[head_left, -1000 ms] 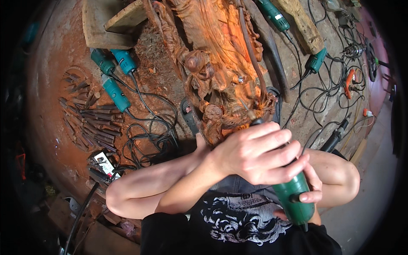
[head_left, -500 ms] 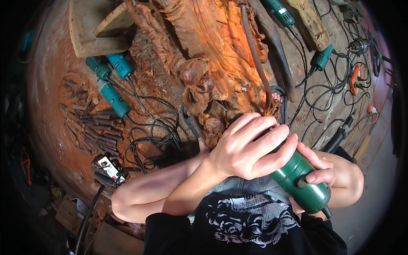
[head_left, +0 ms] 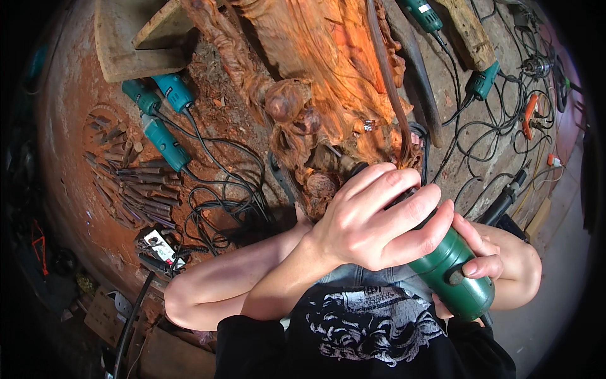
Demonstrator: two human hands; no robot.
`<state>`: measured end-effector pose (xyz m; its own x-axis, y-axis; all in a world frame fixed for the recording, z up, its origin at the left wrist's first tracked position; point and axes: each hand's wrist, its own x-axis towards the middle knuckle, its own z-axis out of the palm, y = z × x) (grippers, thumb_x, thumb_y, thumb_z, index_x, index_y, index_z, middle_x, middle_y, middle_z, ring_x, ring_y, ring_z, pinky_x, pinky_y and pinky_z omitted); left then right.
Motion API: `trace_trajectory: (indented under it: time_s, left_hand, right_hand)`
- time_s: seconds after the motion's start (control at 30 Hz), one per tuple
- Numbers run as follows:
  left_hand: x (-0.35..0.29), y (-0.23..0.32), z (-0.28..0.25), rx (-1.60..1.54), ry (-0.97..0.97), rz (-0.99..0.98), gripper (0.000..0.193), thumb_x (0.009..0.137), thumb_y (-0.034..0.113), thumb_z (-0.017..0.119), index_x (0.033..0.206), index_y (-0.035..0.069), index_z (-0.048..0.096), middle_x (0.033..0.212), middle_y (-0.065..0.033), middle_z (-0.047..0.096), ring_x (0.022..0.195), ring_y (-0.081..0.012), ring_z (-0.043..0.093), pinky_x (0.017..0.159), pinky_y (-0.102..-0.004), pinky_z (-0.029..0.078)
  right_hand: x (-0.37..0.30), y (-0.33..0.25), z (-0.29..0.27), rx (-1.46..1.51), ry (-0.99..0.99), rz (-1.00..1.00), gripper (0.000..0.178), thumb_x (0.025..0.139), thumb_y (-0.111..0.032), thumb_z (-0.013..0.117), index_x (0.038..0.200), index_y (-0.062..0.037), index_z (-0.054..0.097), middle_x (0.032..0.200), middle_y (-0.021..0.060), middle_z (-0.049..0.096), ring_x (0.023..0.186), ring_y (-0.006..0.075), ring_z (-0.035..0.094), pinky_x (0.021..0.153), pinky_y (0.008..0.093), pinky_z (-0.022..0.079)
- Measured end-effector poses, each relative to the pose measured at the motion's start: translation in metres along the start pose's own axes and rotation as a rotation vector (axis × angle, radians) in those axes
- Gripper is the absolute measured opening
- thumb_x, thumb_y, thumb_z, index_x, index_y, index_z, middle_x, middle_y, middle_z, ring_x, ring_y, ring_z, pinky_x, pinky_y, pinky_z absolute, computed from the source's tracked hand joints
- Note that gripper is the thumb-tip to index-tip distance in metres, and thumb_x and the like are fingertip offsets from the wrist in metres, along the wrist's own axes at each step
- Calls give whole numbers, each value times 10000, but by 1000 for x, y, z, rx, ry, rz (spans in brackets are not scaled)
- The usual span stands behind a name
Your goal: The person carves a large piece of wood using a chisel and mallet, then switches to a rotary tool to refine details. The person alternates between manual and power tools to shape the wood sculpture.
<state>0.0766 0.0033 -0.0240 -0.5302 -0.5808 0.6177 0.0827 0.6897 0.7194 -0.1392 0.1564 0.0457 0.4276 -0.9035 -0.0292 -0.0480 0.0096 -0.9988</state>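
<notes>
Because a double grip presumably steadies it, one green cylindrical power tool [head_left: 449, 270] slants toward one gnarled orange-brown wood carving [head_left: 315, 69]: left hand [head_left: 374, 218] closed over its front, right hand [head_left: 481, 246] wrapped around its body.

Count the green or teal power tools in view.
6: held tool in left hand and right hand; left of the carving, upper-left tool, upper-right tool, lower tool; right of it, far tool, nearer tool. Others may hide in the dark rim.
</notes>
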Motion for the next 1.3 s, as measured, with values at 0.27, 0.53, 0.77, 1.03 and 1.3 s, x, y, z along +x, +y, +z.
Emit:
trace_trajectory:
  time_s: [0.27,0.53,0.77,1.03,1.3]
  left_hand:
    - [-2,2,3,0,15,-9,331,760,108,800,1086,111,747,948,-43,691,769,-220,688,601,-332,547]
    - [-1,2,1,-20,4,-3,336,767,126,776,1102,118,745,975,-42,689,774,-223,688,609,-333,552]
    - [-1,2,1,-21,4,-6,335,758,151,766,1091,121,750,974,-39,688,782,-220,685,615,-335,555]
    - [0,1,3,-28,38,-17,336,757,158,773,1091,134,754,962,-26,683,780,-210,682,616,-326,557]
    - [0,2,0,-31,-1,1,326,757,151,783,1082,137,757,964,-19,684,783,-205,682,620,-320,559]
  right_hand:
    - [14,-3,-1,9,15,-70,857,743,-58,876,1458,-125,410,1605,446,252,1469,520,404,1111,542,415]
    - [-10,-16,-6,111,-80,126,504,925,185,584,1381,10,457,1671,352,207,1534,535,250,1254,582,278]
    - [12,-27,-23,189,-163,220,510,915,204,570,1385,26,481,1644,388,213,1486,572,308,1213,656,303]
    - [0,-11,-9,-86,-31,-99,631,785,250,685,1342,9,512,1530,442,341,1399,493,497,1140,655,423]
    - [13,-19,-15,-27,-95,13,692,767,253,700,1374,-9,497,1540,405,360,1457,442,454,1154,663,405]
